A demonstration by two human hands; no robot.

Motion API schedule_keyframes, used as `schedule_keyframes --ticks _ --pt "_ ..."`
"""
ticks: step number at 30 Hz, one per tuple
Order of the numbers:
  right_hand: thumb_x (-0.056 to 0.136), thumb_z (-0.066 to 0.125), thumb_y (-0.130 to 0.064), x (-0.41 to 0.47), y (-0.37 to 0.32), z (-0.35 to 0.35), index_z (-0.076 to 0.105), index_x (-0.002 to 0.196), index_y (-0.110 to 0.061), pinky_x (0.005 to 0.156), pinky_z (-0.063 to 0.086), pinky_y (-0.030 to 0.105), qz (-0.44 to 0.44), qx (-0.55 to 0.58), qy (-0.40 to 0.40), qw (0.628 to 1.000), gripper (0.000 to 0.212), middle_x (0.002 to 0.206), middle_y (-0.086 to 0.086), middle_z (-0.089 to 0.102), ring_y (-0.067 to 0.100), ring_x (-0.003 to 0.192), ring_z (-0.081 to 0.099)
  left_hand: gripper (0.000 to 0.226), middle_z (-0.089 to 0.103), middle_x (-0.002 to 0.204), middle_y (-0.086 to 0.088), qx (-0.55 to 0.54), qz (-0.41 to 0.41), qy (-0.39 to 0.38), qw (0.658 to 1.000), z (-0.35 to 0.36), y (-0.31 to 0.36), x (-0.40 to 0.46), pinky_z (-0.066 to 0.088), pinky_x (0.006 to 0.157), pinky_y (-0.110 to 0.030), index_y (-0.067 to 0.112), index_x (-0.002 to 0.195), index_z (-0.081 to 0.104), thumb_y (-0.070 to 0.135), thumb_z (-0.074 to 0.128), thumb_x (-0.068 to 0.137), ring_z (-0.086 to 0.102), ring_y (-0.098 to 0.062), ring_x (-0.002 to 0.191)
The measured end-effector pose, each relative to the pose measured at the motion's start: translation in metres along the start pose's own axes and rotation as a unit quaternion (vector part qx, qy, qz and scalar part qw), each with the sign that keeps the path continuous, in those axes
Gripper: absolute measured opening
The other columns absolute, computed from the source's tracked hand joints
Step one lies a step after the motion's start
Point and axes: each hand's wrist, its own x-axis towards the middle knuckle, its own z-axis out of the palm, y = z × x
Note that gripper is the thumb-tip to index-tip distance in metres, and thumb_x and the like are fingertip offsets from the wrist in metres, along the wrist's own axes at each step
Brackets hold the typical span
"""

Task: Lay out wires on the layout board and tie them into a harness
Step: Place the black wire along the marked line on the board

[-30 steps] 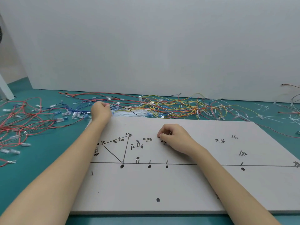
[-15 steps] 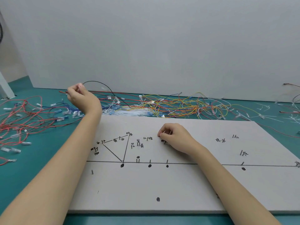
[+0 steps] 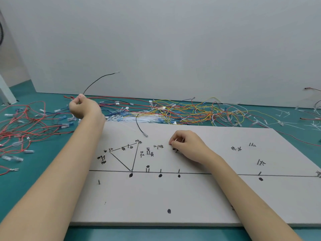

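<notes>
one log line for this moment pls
left hand grips black wire, lifted | right hand curled on layout board | no wires routed

A wiring workshop bench: loose terminal-tipped wires (image 3: 182, 110) litter a teal table (image 3: 34, 171) behind a marked layout board (image 3: 191, 197).

My left hand (image 3: 83, 107) has lifted off the wire pile at the board's (image 3: 191, 197) far left corner, up and to the left. It now pinches a black wire (image 3: 97, 80) pulled clear of the heap. One end arcs up against the wall, the other end (image 3: 145, 135) now dangles over the board's far edge.
</notes>
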Motion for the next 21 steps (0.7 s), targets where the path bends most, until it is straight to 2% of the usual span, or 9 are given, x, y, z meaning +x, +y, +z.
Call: schedule_keyframes --ticks 2,5,7,9,11,13,16,18,21 --pt "0.085 0.057 -0.014 0.0 0.0 0.0 0.068 0.077 -0.025 0.055 0.036 0.015 0.001 -0.001 -0.001 1.0 0.018 0.061 -0.013 0.059 -0.006 0.056 0.051 0.011 0.062 0.096 0.001 0.025 -0.015 -0.056 0.998 0.001 0.0 -0.002 0.045 0.071 -0.021 0.015 0.1 0.061 0.021 0.053 0.097 0.056 -0.012 0.079" --pt "0.085 0.058 -0.013 -0.001 -0.001 0.0 0.069 0.079 -0.023 0.057 0.037 0.017 0.001 0.003 -0.003 1.0 0.016 0.063 -0.012 0.059 -0.004 0.057 0.051 0.013 0.047 0.069 0.002 0.083 -0.073 -0.21 0.971 0.001 0.005 -0.012 0.039 0.053 -0.017 0.019 0.083 0.056 0.019 0.056 0.097 0.042 -0.007 0.056" --pt "0.087 0.058 -0.012 -0.002 -0.002 -0.002 0.069 0.08 -0.02 0.06 0.04 0.021 0.003 0.022 0.004 1.0 0.015 0.067 -0.009 0.06 0.0 0.058 0.05 0.016 0.042 0.067 0.002 0.127 -0.09 -0.346 0.925 -0.002 0.01 -0.022 0.039 0.053 -0.016 0.019 0.084 0.059 0.017 0.054 0.099 0.041 -0.005 0.057" --pt "0.088 0.058 -0.01 -0.003 -0.005 -0.004 0.068 0.081 -0.017 0.061 0.044 0.026 0.008 0.073 0.027 0.997 0.015 0.069 -0.003 0.061 0.008 0.06 0.052 0.016 0.042 0.07 0.001 0.17 -0.092 -0.476 0.858 -0.008 0.015 -0.033 0.041 0.057 -0.016 0.016 0.09 0.062 0.016 0.05 0.101 0.043 -0.006 0.059" --pt "0.09 0.058 -0.008 -0.004 -0.01 -0.009 0.068 0.081 -0.014 0.056 0.045 0.023 0.01 0.15 0.047 0.988 0.015 0.068 0.0 0.061 0.008 0.057 0.053 0.015 0.045 0.073 0.001 0.219 -0.087 -0.572 0.786 -0.015 0.021 -0.043 0.045 0.056 -0.015 0.013 0.095 0.064 0.015 0.049 0.1 0.048 -0.007 0.059" --pt "0.091 0.059 -0.009 -0.005 -0.015 -0.013 0.071 0.084 -0.011 0.053 0.043 0.017 0.009 0.221 0.044 0.974 0.014 0.068 0.001 0.064 0.006 0.056 0.055 0.013 0.05 0.074 0.004 0.276 -0.07 -0.632 0.721 -0.023 0.027 -0.054 0.048 0.059 -0.015 0.015 0.096 0.067 0.019 0.054 0.096 0.051 -0.006 0.063" --pt "0.093 0.059 -0.016 -0.007 -0.019 -0.019 0.074 0.087 -0.011 0.056 0.046 0.018 0.009 0.296 0.0 0.955 0.017 0.071 0.003 0.069 0.012 0.061 0.059 0.016 0.053 0.073 0.01 0.345 -0.03 -0.694 0.631 -0.036 0.031 -0.069 0.047 0.068 -0.018 0.02 0.092 0.07 0.032 0.062 0.085 0.051 -0.005 0.069" --pt "0.094 0.059 -0.019 -0.009 -0.02 -0.02 0.075 0.088 -0.012 0.056 0.048 0.02 0.009 0.317 -0.041 0.947 0.019 0.075 0.005 0.07 0.014 0.062 0.06 0.014 0.054 0.074 0.009 0.37 -0.014 -0.708 0.601 -0.044 0.03 -0.075 0.048 0.07 -0.018 0.02 0.088 0.07 0.031 0.062 0.086 0.052 -0.004 0.07" --pt "0.094 0.06 -0.022 -0.011 -0.02 -0.019 0.075 0.089 -0.011 0.057 0.048 0.02 0.011 0.316 -0.066 0.946 0.019 0.076 0.005 0.07 0.015 0.062 0.06 0.013 0.056 0.075 0.008 0.385 -0.013 -0.708 0.593 -0.054 0.021 -0.079 0.047 0.073 -0.021 0.018 0.089 0.069 0.025 0.059 0.092 0.051 -0.006 0.072"
